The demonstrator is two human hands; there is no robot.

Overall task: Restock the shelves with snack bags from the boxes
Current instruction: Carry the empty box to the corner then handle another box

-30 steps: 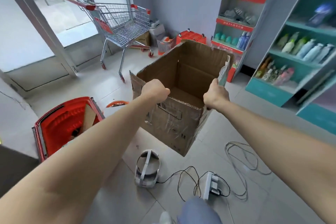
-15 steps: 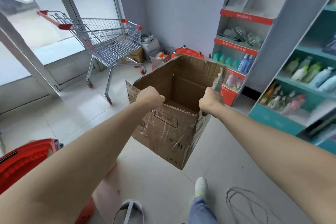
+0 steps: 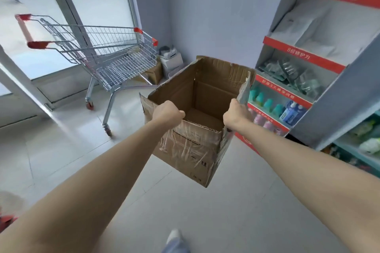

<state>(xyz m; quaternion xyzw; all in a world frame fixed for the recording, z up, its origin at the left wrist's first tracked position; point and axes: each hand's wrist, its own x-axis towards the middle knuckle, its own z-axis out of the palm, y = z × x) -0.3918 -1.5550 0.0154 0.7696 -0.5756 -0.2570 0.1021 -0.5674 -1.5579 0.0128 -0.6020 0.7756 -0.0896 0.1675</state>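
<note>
Brown cardboard fills the middle of my view: an open box (image 3: pixel 195 127) hangs clear of the floor (image 3: pixel 72 150), carried by its top rim. My left hand (image 3: pixel 167 112) is closed in a fist over the near-left edge, and my right hand (image 3: pixel 236 115) is clamped on the near-right corner where a torn flap sticks up. Gripping 2 points on opposite sides keeps the box level and its mouth open toward me. Its inside shows only bare cardboard, so I judge it empty; no snack bags are visible in it. A red display shelf (image 3: pixel 304 59) stands just beside the box's right edge, and a shopping cart (image 3: pixel 115 57) sits off to the left near the glass door (image 3: pixel 61 6). I'd guess this box is headed for disposal.
</note>
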